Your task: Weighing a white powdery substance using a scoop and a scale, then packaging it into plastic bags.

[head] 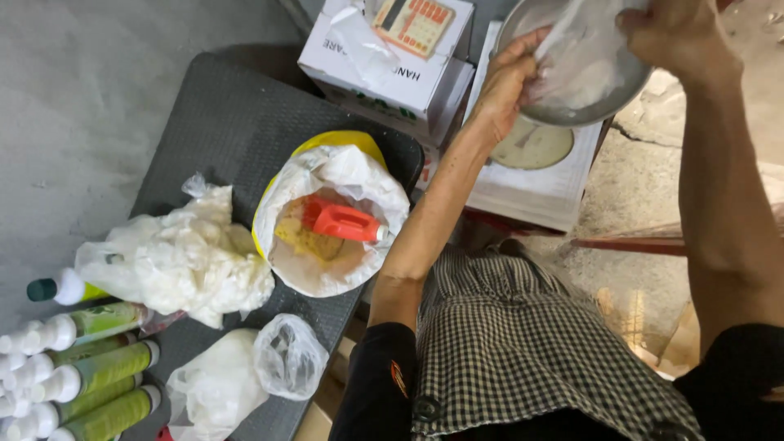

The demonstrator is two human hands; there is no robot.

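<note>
1. Clear plastic bag (581, 61) of white powder lay in a round metal pan (633, 90) on a dial scale (531, 147), at the top right.
2. Left hand (508, 82) pinched the bag's edge at the pan rim; right hand (674, 33) gripped its top, fingers closed on the plastic.
3. Judging by this, weighing was under way, the bag not yet sealed.
4. A lined yellow bucket (331, 220) held powder and a red scoop (343, 220).
5. A white carton (392, 69) stood behind; green-labelled, white-capped bottles (90, 367) lay lower left.
</note>
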